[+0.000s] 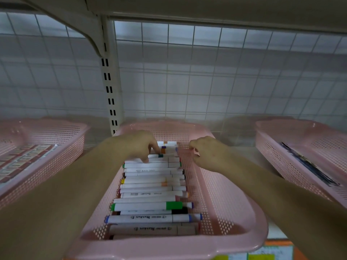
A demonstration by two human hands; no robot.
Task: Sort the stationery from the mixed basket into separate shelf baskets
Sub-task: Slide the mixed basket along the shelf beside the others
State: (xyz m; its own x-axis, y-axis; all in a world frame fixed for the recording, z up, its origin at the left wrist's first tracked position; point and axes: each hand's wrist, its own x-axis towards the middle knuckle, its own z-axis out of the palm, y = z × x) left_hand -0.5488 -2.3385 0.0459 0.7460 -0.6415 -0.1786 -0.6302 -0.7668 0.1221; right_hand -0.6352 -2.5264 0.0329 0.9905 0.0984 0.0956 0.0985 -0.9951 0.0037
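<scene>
White-barrelled marker pens with coloured caps (150, 194) lie crosswise in one stacked row down the left half of a pink perforated plastic basket (225, 209) on the shelf, straight ahead. The nearest pens sit in shadow behind the basket's front rim.

The left hand (139, 144) rests on the far end of the row, fingers curled down among the pens and thumb tip on a white barrel. I cannot tell whether it clasps one. The right hand (205, 153) hovers over the basket's bare right half with its fingers curled inward. Its palm side is hidden, so I cannot tell if it holds anything.

A second pink mesh basket (62, 147) on the left holds blurred flat packs. A third pink basket (281, 139) on the right, cut off by the edge, holds a smeared dark strip.
</scene>
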